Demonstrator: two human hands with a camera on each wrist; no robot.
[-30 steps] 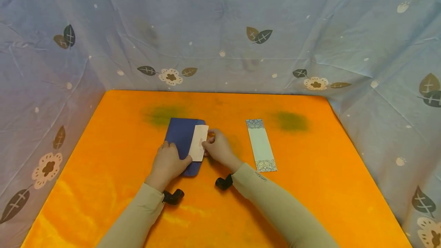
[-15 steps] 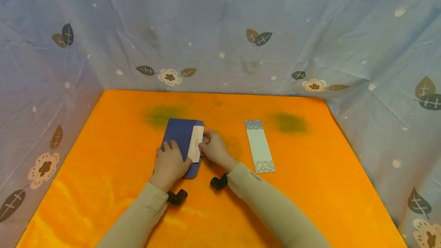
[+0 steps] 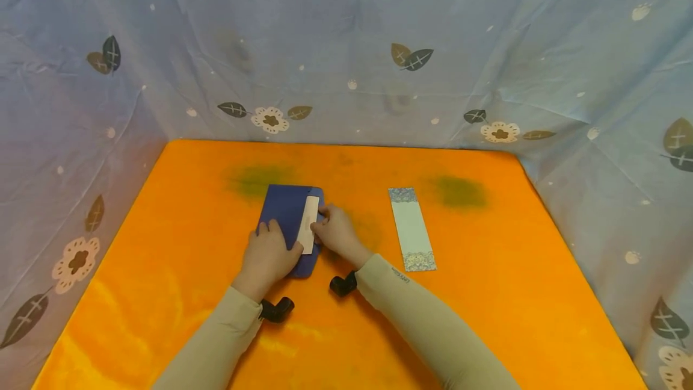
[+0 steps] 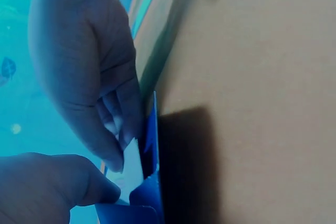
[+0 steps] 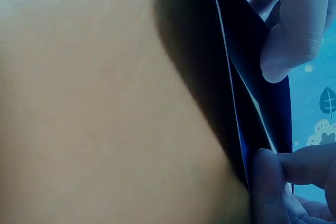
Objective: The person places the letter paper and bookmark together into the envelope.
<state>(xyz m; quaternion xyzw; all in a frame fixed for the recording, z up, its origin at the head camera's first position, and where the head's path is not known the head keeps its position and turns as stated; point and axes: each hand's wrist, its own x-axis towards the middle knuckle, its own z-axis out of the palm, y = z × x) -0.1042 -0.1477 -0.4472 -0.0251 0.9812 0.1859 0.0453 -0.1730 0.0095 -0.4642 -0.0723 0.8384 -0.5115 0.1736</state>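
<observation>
A dark blue envelope (image 3: 283, 209) is held at the left of centre, its flap side facing right. Part of a pale card (image 3: 309, 224) sticks out of its opening; the rest is hidden inside. My left hand (image 3: 266, 257) grips the envelope, thumb near the opening's edge; in the right wrist view the left hand (image 5: 296, 27) has its thumb on one face and fingers behind. My right hand (image 3: 337, 235) pinches the card's outer edge by the flap. In the left wrist view the right hand's fingertips meet the card (image 4: 132, 169) between the envelope's blue sides (image 4: 152, 195).
A long pale green strip (image 3: 412, 227) with lacy patterned ends lies flat to the right of my hands. Black wrist mounts (image 3: 277, 310) sit under both sleeves. Orange cloth (image 3: 325, 348) covers the table, and patterned blue curtains (image 3: 346, 35) surround it.
The card has slid left into the envelope, so a narrower strip of it shows. My right hand has shifted slightly left with it; my left hand's fingers have spread a little on the envelope.
</observation>
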